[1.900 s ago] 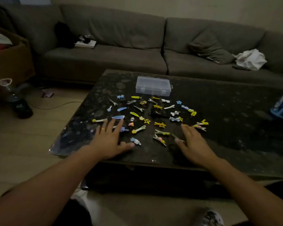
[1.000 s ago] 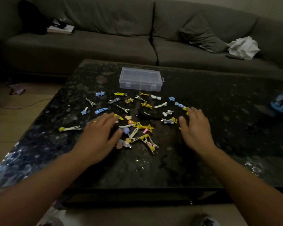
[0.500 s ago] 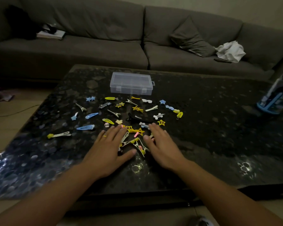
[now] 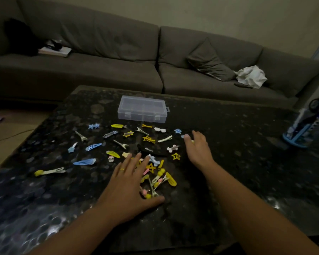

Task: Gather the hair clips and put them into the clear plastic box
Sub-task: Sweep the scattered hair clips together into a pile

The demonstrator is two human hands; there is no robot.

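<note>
Head view, low light, dark speckled table [image 4: 247, 162]. Far off to the left of the left hand: a white clip with a yellow tip [image 4: 49, 171], alone near the table edge. Closer in, two blue snap clips [image 4: 85, 162], a blue star clip [image 4: 94, 126], silver clips scattered beyond the fingertips. Left hand [image 4: 130, 188] flat on the table, fingers spread, thumb stretched out to the right, gold ring on one finger, palm down and gripping nothing. Tucked between its thumb and fingers: a bunched heap of clips [image 4: 156, 178], yellow, pink and white, overlapping one another. Beyond both hands, well apart from them: clear plastic box [image 4: 143, 109], lid shut, two latches facing the hands. Between the hands, a yellow outline star [image 4: 176, 156] and a white bone-shaped clip [image 4: 173, 148]. Right hand [image 4: 197, 149] open, fingers loosely curved, tips down beside a small blue clip [image 4: 183, 136]; whether anything sits under the fingers, cannot tell. Versus half a second back: right hand gone from next to the heap out to the right rim of the scatter; left hand stayed by the heap.
</note>
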